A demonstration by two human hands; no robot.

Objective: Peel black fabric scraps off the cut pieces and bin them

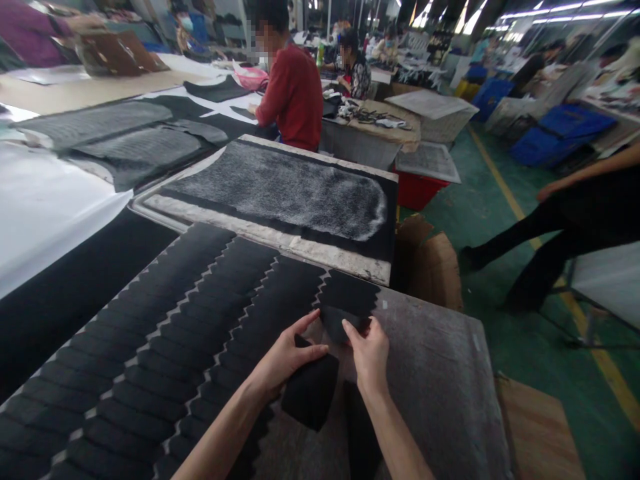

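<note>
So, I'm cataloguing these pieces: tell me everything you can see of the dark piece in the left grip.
The dark piece is small, thin-looking and matte black, with angular corners at its lower end. It resembles fabric or soft sheeting; the material and layer count can't be told. It slants down from the left grip, whose thumb lies across its upper part. The lower part shows against the grey-brown tabletop; contact there is unclear.

No text, label, brand, number or sign can be read. On the grey table (430, 387), a small pale patch (385, 305) near its far edge and a second patch (476, 343) near its right edge show no legible lettering.
</note>
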